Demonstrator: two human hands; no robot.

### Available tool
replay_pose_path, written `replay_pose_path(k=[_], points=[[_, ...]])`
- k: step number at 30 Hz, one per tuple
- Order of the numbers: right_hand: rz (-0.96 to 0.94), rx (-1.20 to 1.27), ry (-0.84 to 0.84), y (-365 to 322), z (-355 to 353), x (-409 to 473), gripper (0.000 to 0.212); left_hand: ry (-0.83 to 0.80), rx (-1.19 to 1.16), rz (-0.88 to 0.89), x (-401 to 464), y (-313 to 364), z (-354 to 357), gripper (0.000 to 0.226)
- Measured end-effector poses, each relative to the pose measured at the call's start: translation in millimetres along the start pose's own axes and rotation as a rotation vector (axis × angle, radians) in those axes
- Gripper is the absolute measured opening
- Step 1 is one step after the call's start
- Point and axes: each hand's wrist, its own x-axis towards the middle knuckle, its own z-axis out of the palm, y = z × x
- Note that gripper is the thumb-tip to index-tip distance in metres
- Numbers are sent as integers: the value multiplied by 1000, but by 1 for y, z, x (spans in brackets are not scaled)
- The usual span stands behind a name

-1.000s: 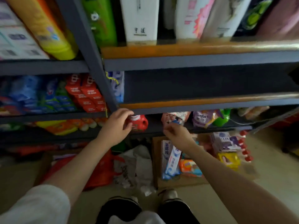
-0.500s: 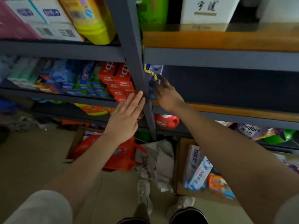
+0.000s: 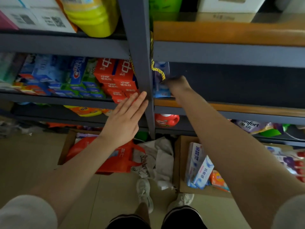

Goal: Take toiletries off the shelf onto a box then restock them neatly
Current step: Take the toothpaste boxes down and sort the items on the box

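I see my right hand (image 3: 177, 85) at the blue box (image 3: 162, 91) standing upright on the shelf (image 3: 231, 108), grip unclear; my left hand (image 3: 125, 119) is flat, open, farther off beside the post (image 3: 140, 63).

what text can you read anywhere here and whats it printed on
"mfort" (start cut off), with "金纺" under it: purple refill pouch on the low right shelf.
"抗敏感": blue-white toothpaste box in the cardboard box.
"中": red toothpaste boxes.
White shelf-top boxes carry QR codes; their print is too blurred to read.
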Motion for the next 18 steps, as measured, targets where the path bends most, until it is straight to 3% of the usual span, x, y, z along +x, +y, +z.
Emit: replay_pose_path(k=[3, 7, 11, 13, 15, 18], points=[[33, 144, -91, 11, -43, -29, 31, -10, -274, -78, -1, 20, -5, 50], [188, 451, -347, 55, -91, -77, 17, -190, -1087, -502, 13, 63, -20, 43], [243, 596, -605, 98, -113, -108, 62, -210, -1660, -849, 41, 102, -27, 21], [233, 570, -705, 116, -119, -114, 74, -281, -1750, -782, 49, 119, -29, 16], [204, 592, -754, 128, -123, -120, 71, -299, -1744, -708, 50, 131, -31, 8], [127, 549, -712, 141, -130, -128, 66, -266, -1735, -652, 49, 142, -29, 15]])
